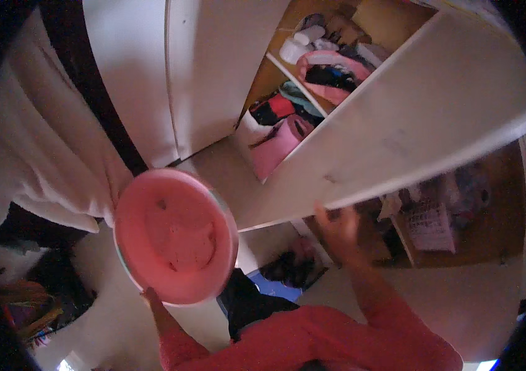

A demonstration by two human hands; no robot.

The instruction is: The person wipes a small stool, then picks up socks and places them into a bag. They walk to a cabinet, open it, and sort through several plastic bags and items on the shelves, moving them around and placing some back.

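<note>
A round pink-red plastic basin (177, 236) is tilted so that its inside faces me, with dark marks on the bottom. My left hand (149, 297) grips its lower rim; most of the fingers are hidden behind it. To the right, my blurred right hand (339, 227) is raised at the lower edge of an open white cupboard door (360, 125). Its fingers look apart and hold nothing that I can see; whether they touch the door cannot be told.
Behind the door, cupboard shelves (296, 84) bear a pink basket (321, 58), white rolls, folded cloth and a pink container (278, 146). A second open compartment at right holds a pale plastic basket (431, 227). A light curtain (54, 153) hangs at left. Dark items lie by a blue object (274, 286) on the floor.
</note>
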